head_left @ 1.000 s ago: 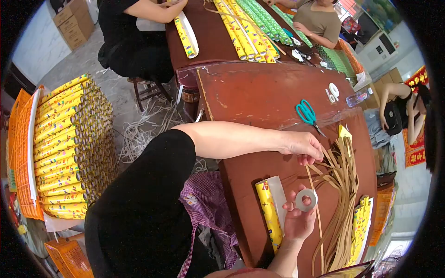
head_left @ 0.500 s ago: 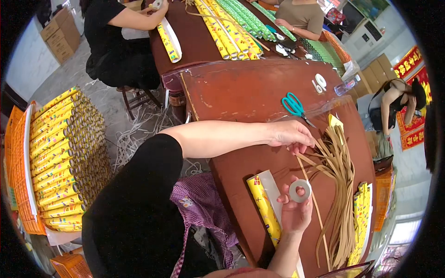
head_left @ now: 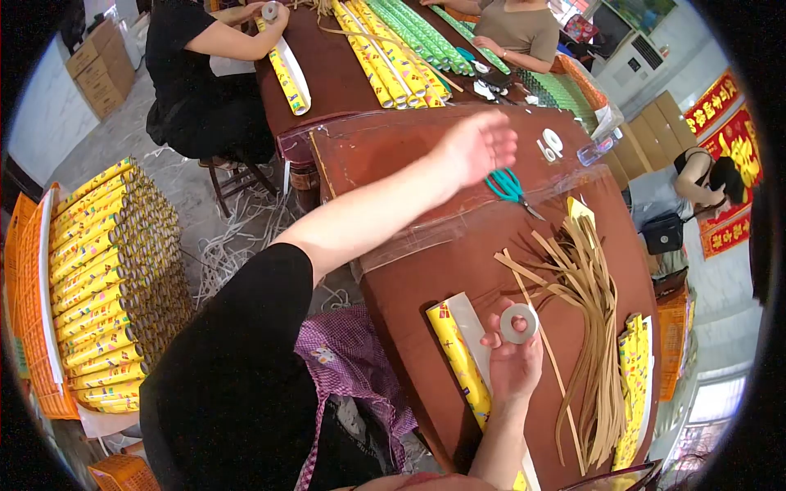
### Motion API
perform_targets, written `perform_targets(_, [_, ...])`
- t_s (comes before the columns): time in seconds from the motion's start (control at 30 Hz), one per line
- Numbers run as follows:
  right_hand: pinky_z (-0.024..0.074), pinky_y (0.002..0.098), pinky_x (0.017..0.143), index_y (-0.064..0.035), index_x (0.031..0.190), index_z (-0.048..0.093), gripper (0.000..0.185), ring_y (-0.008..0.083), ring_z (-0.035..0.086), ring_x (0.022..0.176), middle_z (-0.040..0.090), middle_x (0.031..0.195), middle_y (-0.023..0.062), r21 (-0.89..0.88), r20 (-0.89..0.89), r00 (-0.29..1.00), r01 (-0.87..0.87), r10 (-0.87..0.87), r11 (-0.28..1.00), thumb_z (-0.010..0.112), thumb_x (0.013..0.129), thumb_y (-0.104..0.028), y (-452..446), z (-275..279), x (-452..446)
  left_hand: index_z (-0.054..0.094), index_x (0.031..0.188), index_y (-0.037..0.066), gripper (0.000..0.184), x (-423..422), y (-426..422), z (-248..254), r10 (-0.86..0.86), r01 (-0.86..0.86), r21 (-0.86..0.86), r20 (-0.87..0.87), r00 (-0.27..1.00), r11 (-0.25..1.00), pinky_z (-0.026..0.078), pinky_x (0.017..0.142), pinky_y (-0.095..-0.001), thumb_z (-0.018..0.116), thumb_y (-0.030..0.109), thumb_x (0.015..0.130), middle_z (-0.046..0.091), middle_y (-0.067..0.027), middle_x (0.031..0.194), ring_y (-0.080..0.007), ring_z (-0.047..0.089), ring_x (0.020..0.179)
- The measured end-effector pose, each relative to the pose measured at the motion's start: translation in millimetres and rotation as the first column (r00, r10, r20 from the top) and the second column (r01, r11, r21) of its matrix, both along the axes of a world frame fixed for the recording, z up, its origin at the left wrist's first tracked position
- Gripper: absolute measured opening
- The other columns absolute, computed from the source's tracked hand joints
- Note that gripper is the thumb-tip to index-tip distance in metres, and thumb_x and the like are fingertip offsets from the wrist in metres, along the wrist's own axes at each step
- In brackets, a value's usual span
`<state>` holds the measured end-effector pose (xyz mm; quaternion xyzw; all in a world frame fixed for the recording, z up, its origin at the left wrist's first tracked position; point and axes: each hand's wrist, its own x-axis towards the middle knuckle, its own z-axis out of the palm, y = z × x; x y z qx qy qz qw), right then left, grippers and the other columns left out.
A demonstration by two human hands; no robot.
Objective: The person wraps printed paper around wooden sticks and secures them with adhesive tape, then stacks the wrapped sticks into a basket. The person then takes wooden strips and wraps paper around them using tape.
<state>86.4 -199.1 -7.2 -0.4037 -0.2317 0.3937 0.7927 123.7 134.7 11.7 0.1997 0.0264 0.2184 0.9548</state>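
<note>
Stretched out from the left, my left hand (head_left: 479, 149) is raised over the bare red-brown table top, its fingers extended, holding nothing. Teal-handled scissors (head_left: 505, 185) lie just below and right of it. My right hand (head_left: 516, 364), palm up, grips a white tape roll (head_left: 518, 323) in its fingers. Left of this hand, a yellow patterned tube (head_left: 459, 360) lies beside a pale strip. To its right are a thin brown strip (head_left: 544, 335) and a large bundle of brown strips (head_left: 602, 327).
Stacked yellow tubes (head_left: 90, 286) stand at left in an orange crate (head_left: 31, 303). Yellow rolls (head_left: 632, 385) lie at the right edge. Two tape rolls (head_left: 550, 146) and a bottle (head_left: 595, 151) sit farther back. Two people work at the far table; another person is at right.
My left hand has left the brown strips and moved up and left, its fingers now extended. My right hand still holds the tape roll. The whole view has shifted slightly.
</note>
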Motion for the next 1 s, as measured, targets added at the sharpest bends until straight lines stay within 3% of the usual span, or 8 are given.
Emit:
perform_targets(0.23, [0.0531,0.0406,0.08,-0.0001,0.122,0.054,0.05,0.032,0.058,0.112,0.053,0.13,0.0173,0.027,0.013,1.0,-0.024,0.023,0.999,0.071,0.086,-0.032,-2,2,-3,0.04,0.123,0.008,0.035,-2,125,23,0.436,-0.437,0.011,-0.112,0.893,0.899,0.05,0.069,-0.0457,0.055,0.021,0.094,0.058,-0.0152,0.094,-0.0259,0.059,0.077])
perform_targets(0.4, [0.0533,0.0407,0.08,-0.0003,0.121,0.055,0.048,0.0321,0.058,0.112,0.053,0.13,0.0175,0.044,0.03,0.999,-0.035,0.033,0.998,0.071,0.087,-0.03,-2,1,-2,0.048,0.116,0.004,0.033,-26,220,17,0.657,-0.62,0.219,-0.234,0.716,0.754,0.048,0.067,-0.0417,0.059,0.025,0.092,0.055,-0.0129,0.099,-0.023,0.055,0.08])
perform_targets(0.47, [0.0534,0.0406,0.08,-0.0004,0.121,0.055,0.048,0.032,0.058,0.112,0.053,0.13,0.0176,0.047,0.026,0.999,-0.026,0.024,0.999,0.071,0.087,-0.03,-1,0,-1,0.052,0.114,0.005,0.033,-38,232,17,0.798,-0.751,0.27,-0.251,0.548,0.602,0.047,0.066,-0.0397,0.06,0.028,0.092,0.053,-0.0093,0.1,-0.021,0.051,0.08])
perform_targets(0.63, [0.0534,0.0404,0.08,-0.0005,0.118,0.056,0.045,0.0315,0.059,0.111,0.054,0.129,0.0172,0.036,0.021,1.0,-0.017,0.016,0.999,0.071,0.087,-0.03,0,1,-2,0.051,0.119,0.008,0.036,-49,243,-7,0.819,-0.753,0.324,-0.25,0.516,0.573,0.046,0.071,-0.0388,0.06,0.029,0.091,0.051,-0.0081,0.11,-0.0191,0.047,0.082])
perform_targets(0.73, [0.0534,0.0403,0.08,-0.0007,0.116,0.057,0.044,0.0314,0.059,0.111,0.054,0.129,0.0174,0.027,0.015,1.0,0.003,-0.004,1.0,0.071,0.087,-0.03,1,2,-3,0.045,0.128,0.009,0.049,-50,237,-17,0.777,-0.684,0.369,-0.29,0.559,0.629,0.046,0.085,-0.0479,0.061,0.035,0.09,0.046,-0.0112,0.123,-0.0248,0.049,0.096])
perform_targets(0.83, [0.053,0.0395,0.081,-0.0025,0.118,0.056,0.042,0.0313,0.057,0.113,0.053,0.13,0.0155,0.029,0.049,0.999,-0.013,0.012,0.999,0.067,0.089,-0.031,0,-2,2,0.036,0.138,0.012,0.065,-46,220,-17,0.77,-0.66,0.398,-0.288,0.569,0.637,0.037,0.099,-0.0582,0.062,0.043,0.088,0.038,-0.0134,0.133,-0.0352,0.041,0.118])
perform_targets(0.9, [0.0526,0.0388,0.081,-0.0043,0.121,0.054,0.04,0.0312,0.055,0.115,0.052,0.131,0.0133,0.031,0.083,0.996,-0.04,0.038,0.999,0.063,0.092,-0.031,-2,-5,4,0.025,0.145,0.013,0.079,-41,213,-17,0.716,-0.611,0.38,-0.282,0.638,0.694,0.025,0.108,-0.0628,0.062,0.05,0.085,0.024,-0.0148,0.147,-0.0437,0.025,0.134])
perform_targets(1.0, [0.0536,0.0395,0.081,-0.0038,0.121,0.054,0.041,0.0318,0.055,0.115,0.05,0.135,0.0174,0.03,0.075,0.997,-0.018,0.016,0.999,0.062,0.092,-0.032,-3,-7,6,0.027,0.147,0.016,0.078,-31,205,-15,0.71,-0.614,0.358,-0.298,0.638,0.703,0.024,0.109,-0.0626,0.061,0.051,0.086,0.019,-0.0154,0.154,-0.0415,0.023,0.138])
